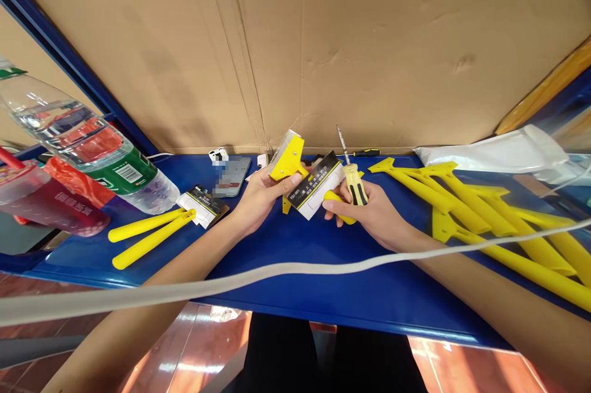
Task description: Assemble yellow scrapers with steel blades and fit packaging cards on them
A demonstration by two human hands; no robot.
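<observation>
Possibly, the right hand (373, 209), overfull with yellow plastic scraper (290, 158) and cream-handled screwdriver (356, 187), drops one past the blue bench's (268, 248) front edge; left hand (264, 196) pinches scraper.

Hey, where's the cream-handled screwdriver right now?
In the head view, the screwdriver is right of centre, in the right hand, shaft pointing up, just right of the central card.

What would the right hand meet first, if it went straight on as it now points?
The right hand would probably meet the black-and-white card first, with the left hand beyond it; exact depth is unclear.
</observation>
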